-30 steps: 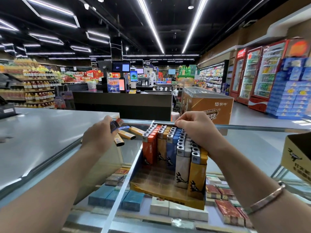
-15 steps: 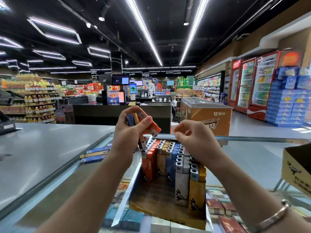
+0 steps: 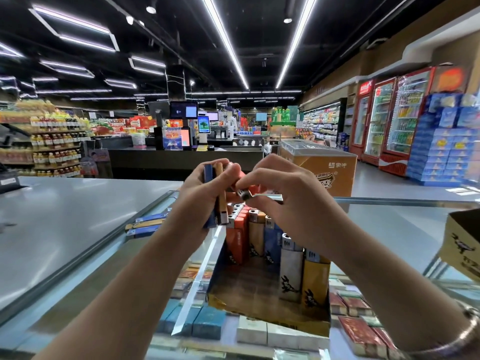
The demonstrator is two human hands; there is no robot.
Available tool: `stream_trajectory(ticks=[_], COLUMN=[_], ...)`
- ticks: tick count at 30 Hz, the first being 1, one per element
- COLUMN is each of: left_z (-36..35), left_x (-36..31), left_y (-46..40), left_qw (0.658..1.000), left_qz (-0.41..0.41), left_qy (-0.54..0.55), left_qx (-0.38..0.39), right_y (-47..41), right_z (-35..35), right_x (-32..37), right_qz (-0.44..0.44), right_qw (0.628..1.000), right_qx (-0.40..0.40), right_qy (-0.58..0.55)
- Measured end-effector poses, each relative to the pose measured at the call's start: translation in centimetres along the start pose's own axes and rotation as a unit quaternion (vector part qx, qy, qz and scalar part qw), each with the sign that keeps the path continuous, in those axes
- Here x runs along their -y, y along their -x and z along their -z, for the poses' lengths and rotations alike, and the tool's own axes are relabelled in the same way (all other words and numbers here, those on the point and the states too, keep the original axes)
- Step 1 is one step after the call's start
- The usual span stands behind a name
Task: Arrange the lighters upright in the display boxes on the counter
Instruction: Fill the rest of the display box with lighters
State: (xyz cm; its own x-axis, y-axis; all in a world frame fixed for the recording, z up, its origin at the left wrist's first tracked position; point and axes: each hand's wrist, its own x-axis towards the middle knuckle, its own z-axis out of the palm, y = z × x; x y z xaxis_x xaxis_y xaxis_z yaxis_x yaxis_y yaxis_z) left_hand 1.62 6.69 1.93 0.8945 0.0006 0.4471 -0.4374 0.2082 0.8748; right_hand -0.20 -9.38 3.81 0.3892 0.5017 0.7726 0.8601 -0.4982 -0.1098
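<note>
I worry the orange plastic lighter (image 3: 242, 187) could slip mid-handover and topple the upright rows in the open cardboard display box (image 3: 262, 305) on the near glass counter (image 3: 389, 219). My left hand (image 3: 205, 193) clutches a bundle of lighters; my right hand (image 3: 280, 201) pinches that orange one.

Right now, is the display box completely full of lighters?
No. The display box has upright lighters only at its far end and right side; its near-left floor is bare.

Counts on the glass counter

Two hands, three held lighters (image 3: 222, 193), three loose lighters (image 3: 145, 226) far left, two display boxes (image 3: 270, 294).
</note>
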Motion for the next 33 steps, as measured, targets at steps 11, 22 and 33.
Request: stream_trajectory(ticks=[11, 22, 33], left_z=[4.2, 3.7, 4.3], left_x=[0.5, 2.1, 1.9], left_y=[-1.1, -1.0, -1.0], left_qw=[0.968, 0.933, 0.927], left_qz=[0.159, 0.202, 0.215], left_qy=[-0.191, -0.279, -0.280], left_qx=[0.016, 0.105, 0.129], right_y=[-0.3, 0.2, 0.2], right_z=[1.1, -0.3, -0.4], right_x=[0.1, 1.3, 1.3], right_qz=[-0.128, -0.082, -0.076], right_qw=[0.955, 0.992, 0.985], right_qx=[-0.136, 0.091, 0.154], right_qy=[-0.231, -0.044, -0.015])
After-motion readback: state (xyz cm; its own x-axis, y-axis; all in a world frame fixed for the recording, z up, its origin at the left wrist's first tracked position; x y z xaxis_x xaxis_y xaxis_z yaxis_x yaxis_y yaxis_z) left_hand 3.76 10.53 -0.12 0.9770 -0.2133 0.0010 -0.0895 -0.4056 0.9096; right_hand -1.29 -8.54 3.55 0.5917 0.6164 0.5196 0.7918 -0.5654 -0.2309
